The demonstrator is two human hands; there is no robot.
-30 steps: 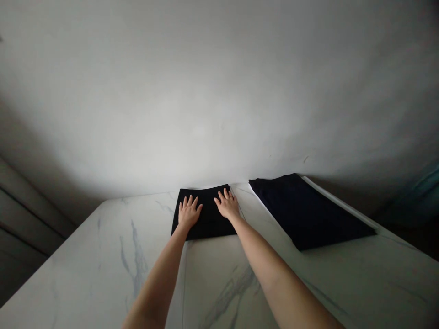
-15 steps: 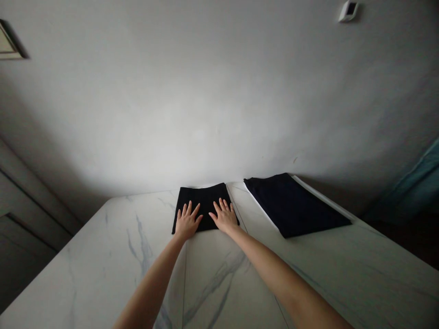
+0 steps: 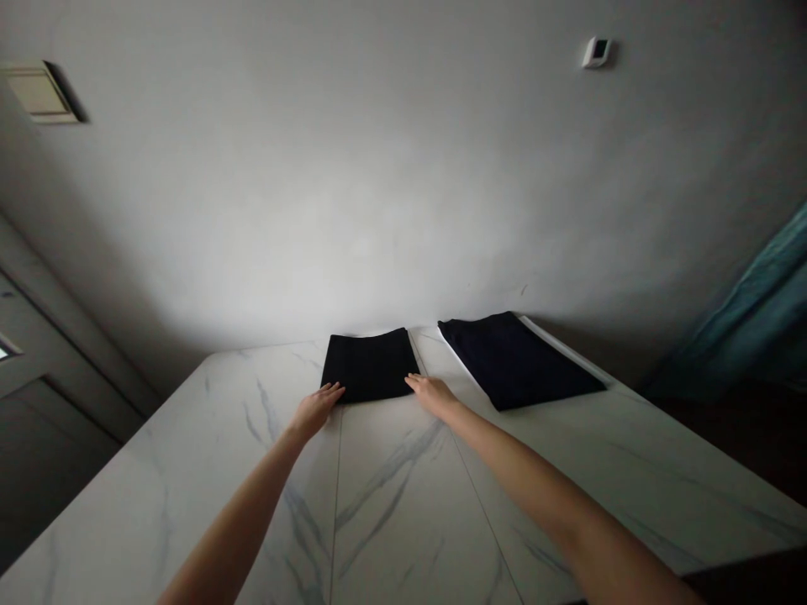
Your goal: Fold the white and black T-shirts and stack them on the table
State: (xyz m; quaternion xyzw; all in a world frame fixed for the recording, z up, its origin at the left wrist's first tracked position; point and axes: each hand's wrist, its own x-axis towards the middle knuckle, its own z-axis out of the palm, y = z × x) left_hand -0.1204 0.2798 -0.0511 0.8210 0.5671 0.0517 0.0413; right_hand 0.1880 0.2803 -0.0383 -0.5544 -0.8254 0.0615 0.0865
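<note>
A folded black cloth [image 3: 369, 365], perhaps a garment, lies flat on the marble-patterned table [image 3: 391, 504] close to the wall. My left hand [image 3: 317, 409] is at its near left corner, fingers closed over the edge and the thumb hidden. At the near right corner, my right hand [image 3: 432, 393] has its fingers together on the edge in the same way. To the right lies a larger folded dark navy cloth [image 3: 520, 361], with white material showing along its sides; neither hand touches it.
A pale wall [image 3: 366, 185] rises directly behind the table. A small white device [image 3: 596, 52] and a framed switch plate or picture [image 3: 41, 92] are mounted on it. At left is a panelled door [image 3: 50, 403]; a teal curtain [image 3: 737, 319] hangs at right.
Both hands have drawn back from lying spread on top of the black cloth to its two near corners, where their fingers have closed. The view has shifted slightly.
</note>
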